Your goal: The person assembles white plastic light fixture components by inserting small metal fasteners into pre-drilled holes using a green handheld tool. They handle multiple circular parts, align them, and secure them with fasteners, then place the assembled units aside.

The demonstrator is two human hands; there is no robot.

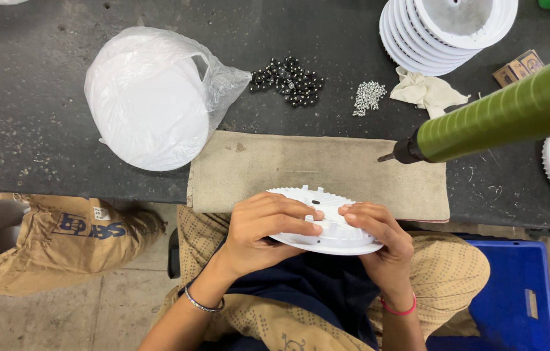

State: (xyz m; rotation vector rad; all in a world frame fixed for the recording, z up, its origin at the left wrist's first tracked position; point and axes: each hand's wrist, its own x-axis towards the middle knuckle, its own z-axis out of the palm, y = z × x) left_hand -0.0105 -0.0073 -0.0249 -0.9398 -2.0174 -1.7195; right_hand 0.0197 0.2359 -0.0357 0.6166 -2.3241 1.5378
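A round white ribbed plastic disc point(327, 221) rests at the table's near edge, above my lap. My left hand point(262, 231) grips its left side, fingers curled over the top near a small dark part on its face. On the disc's right side my right hand point(379, 237) holds the rim, thumb on top. A green powered screwdriver point(502, 114) hangs over the table to the right, tip pointing left, touched by neither hand.
A beige cloth pad point(288, 169) covers the dark table point(27, 117). A bagged stack of white discs point(151, 97) lies left; more white discs point(444, 29) stand far right. Black small parts point(288, 79), silver screws point(369, 97), a rag point(426, 91). Blue crate point(515, 292), brown sack point(60, 240) below.
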